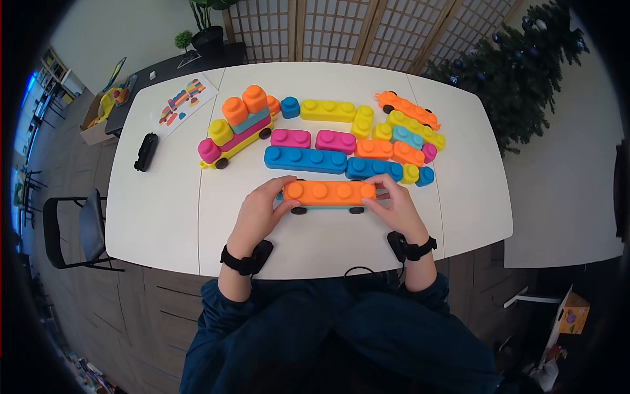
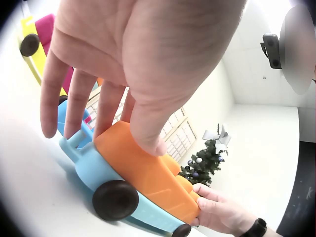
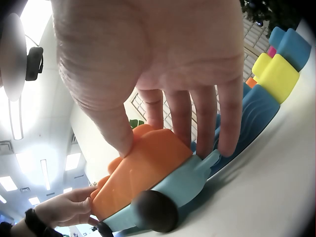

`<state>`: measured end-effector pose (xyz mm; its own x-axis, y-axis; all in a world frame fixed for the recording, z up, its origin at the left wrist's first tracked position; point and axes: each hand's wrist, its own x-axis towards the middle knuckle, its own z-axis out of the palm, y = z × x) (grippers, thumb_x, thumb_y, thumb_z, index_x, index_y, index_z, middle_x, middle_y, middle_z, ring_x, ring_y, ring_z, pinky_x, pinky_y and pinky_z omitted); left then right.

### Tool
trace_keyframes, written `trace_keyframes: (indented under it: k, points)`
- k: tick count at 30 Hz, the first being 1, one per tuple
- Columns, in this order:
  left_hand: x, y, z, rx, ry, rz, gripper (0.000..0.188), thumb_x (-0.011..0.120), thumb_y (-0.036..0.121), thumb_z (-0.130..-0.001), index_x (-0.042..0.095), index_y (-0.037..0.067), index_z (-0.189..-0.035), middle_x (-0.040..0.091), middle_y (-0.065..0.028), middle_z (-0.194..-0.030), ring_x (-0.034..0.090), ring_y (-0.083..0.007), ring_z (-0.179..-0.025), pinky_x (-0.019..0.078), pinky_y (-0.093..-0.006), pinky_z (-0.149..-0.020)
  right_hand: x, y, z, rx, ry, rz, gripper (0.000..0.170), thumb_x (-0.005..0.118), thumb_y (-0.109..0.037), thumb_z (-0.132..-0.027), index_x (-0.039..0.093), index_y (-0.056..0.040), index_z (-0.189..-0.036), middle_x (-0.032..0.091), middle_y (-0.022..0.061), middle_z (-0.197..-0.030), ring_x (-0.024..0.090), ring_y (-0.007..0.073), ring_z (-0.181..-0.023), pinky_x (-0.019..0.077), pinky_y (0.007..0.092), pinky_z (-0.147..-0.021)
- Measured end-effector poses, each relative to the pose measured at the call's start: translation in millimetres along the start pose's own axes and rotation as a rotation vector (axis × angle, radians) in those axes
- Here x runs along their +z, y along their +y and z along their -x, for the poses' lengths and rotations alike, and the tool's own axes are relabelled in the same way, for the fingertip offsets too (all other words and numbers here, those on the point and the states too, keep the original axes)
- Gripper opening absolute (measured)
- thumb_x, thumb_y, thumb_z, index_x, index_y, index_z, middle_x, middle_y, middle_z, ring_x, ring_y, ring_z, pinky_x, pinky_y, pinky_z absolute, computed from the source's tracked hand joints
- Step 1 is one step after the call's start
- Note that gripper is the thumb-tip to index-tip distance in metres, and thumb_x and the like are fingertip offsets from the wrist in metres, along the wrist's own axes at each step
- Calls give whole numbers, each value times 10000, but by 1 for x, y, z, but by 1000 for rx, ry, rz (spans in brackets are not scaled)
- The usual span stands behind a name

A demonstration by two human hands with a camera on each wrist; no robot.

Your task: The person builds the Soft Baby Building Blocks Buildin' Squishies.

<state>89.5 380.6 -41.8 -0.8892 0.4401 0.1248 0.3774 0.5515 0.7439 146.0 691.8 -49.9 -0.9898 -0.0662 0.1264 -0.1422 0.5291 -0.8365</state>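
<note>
Orange block (image 1: 331,194); grip (image 1: 260,209) (image 1: 398,211) at each end

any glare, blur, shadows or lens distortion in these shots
Head: fisheye bowing of the white table, black corners; left wrist: ceiling washed out near the top; right wrist: ceiling lights glaring, nearest wheel soft, shadow beneath the light-blue base.
</note>
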Motion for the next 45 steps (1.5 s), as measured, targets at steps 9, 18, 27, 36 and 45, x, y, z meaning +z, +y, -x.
trace_keyframes:
  k: [9,18,27,36,45]
  points:
    - [-3,2,0,94,24,-117,496,785,245,-882,632,72,-1321,705,-143,-1183,673,-321,-1034,550,-371,-867,2,4,1,24,-8,-22,400,783,-221,-895,592,-88,-1220,709,83,-1108,690,229,-1027,555,344,-850]
    - [-3,6,-3,86,-20,37,464,788,184,-867,637,42,-1282,687,-158,-1208,647,-352,-1092,518,-404,-963,2,4,1,40,-8,-27,394,772,-222,-901,591,-96,-1227,702,77,-1097,687,226,-1016,550,343,-849]
    - [-33,20,-49,218,58,-54,398,766,122,-879,640,21,-1243,689,-176,-1138,659,-367,-1052,525,-405,-911,-1,3,3,41,-8,-22,390,767,-222,-903,591,-101,-1230,697,80,-1090,684,238,-1017,549,349,-845]
    - [-14,-19,-191,273,150,-378,285,676,-25,-870,667,-19,-1155,689,-206,-1095,673,-395,-1003,553,-448,-898,-1,-1,5,51,1,0,391,762,-220,-903,589,-109,-1237,691,86,-1060,687,247,-989,553,350,-818]
    - [7,-26,-224,171,11,-914,109,632,-37,-812,699,21,-875,708,-185,-909,699,-343,-919,568,-425,-839,-1,0,8,33,20,7,398,764,-223,-901,591,-113,-1242,696,85,-1072,690,250,-980,559,352,-807]
